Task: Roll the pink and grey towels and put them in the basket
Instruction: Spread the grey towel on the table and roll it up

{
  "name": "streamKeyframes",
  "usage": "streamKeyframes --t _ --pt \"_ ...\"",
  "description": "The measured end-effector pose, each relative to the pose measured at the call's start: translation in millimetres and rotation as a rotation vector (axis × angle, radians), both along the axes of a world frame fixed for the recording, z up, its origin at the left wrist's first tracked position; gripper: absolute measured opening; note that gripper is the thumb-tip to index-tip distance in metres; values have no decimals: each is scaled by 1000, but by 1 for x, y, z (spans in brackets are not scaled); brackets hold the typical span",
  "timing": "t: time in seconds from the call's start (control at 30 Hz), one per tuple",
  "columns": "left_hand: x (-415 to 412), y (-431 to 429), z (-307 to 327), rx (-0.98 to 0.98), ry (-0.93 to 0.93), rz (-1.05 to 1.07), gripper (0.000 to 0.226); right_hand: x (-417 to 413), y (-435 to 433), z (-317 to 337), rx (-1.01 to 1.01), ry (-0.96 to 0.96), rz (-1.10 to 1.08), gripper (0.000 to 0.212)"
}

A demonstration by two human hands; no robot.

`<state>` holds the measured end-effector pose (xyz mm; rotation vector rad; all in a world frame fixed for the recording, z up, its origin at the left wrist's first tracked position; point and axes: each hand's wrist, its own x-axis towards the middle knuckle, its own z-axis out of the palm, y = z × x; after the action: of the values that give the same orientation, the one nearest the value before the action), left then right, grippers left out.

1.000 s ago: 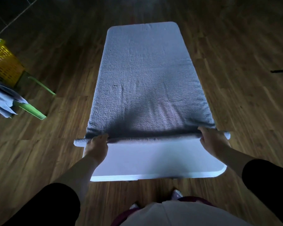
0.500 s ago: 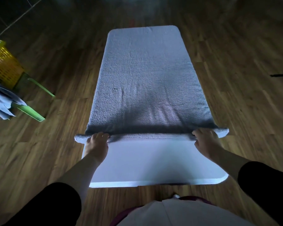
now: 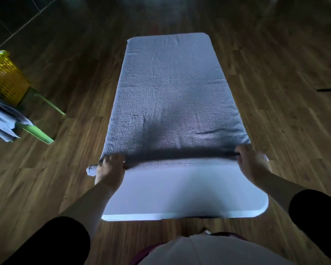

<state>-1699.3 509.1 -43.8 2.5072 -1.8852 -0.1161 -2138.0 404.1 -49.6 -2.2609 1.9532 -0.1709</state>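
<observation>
Grey towel (image 3: 172,92) spread lengthwise on the white bench (image 3: 180,192), its near edge wound into a thin roll. Left hand (image 3: 111,167) and right hand (image 3: 250,161) grip the roll's ends at the bench's sides, fingers curled over it. Yellow basket (image 3: 4,77) stands well left of the bench.

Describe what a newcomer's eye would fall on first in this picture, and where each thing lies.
A grey towel lies spread along a white table in the middle of the picture, bright against the dark wood floor. At its near end the left hand and right hand grip a thin roll of it, one at each side. A yellow basket stands at the far left edge.
</observation>
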Motion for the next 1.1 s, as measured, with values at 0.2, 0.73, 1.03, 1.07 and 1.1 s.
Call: streamKeyframes --t 0.2,0.73,1.03,1.07,1.1 --pt "-14 10 -16 94 -16 -113 41 4 10 -20 91 275 169 43" --pt "-20 -4 -4 65 69 -90 26 7 -5 -7 165 -5 180 21" --pt "-25 -24 4 268 -253 -108 47 21 -17 2 158 247 226 13" --pt "-23 -25 5 285 -260 -121 44 20 -20 5 203 255 230 10" --pt "-20 -27 5 298 -233 -126 42 18 -21 8 264 270 243 15"
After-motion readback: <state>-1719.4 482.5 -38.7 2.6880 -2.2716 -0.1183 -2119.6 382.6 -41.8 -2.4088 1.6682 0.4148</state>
